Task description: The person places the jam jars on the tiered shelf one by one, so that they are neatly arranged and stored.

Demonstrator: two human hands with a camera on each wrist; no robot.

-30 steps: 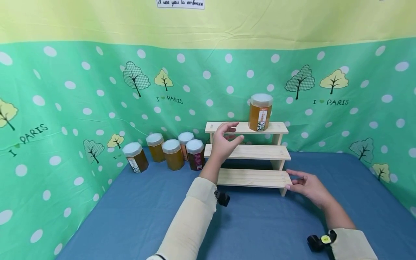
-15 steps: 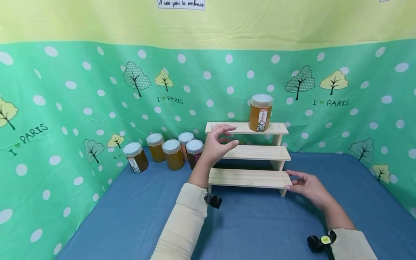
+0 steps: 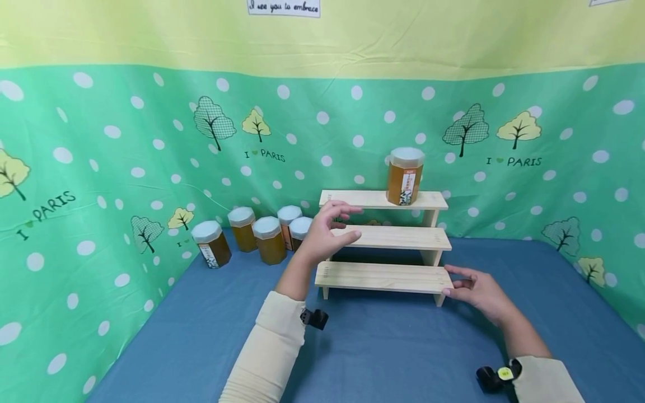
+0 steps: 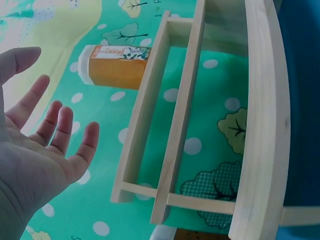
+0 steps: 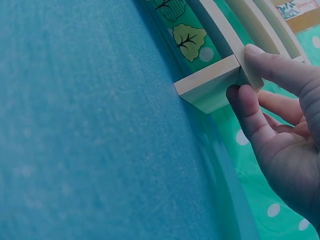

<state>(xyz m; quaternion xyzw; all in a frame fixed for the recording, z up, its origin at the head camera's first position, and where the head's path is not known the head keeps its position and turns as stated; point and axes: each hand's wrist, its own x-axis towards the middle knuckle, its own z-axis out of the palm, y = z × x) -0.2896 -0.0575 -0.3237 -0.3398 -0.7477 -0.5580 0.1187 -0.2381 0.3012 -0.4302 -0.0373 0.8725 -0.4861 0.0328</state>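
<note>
A three-step wooden display shelf (image 3: pixel 385 276) stands on the blue-covered table. On the right part of its top step sits an upright honey jar (image 3: pixel 405 178) with amber contents, a white lid and a label; it also shows in the left wrist view (image 4: pixel 119 67). My left hand (image 3: pixel 322 235) hovers by the shelf's left end, its fingers loosely spread and nothing in them. My right hand (image 3: pixel 478 294) pinches the right end of the bottom step between thumb and forefinger, as the right wrist view shows at the board's corner.
Several more white-lidded jars stand left of the shelf: a dark labelled jar (image 3: pixel 211 246), amber jars (image 3: pixel 271 246) and others behind, one partly hidden by my left hand. A green dotted curtain (image 3: pixel 151 184) hangs behind and beside the table (image 3: pixel 383 347).
My left hand has moved left and slightly down, away from the middle of the shelf, and now covers part of the rightmost jar. My right hand stays at the bottom step.
</note>
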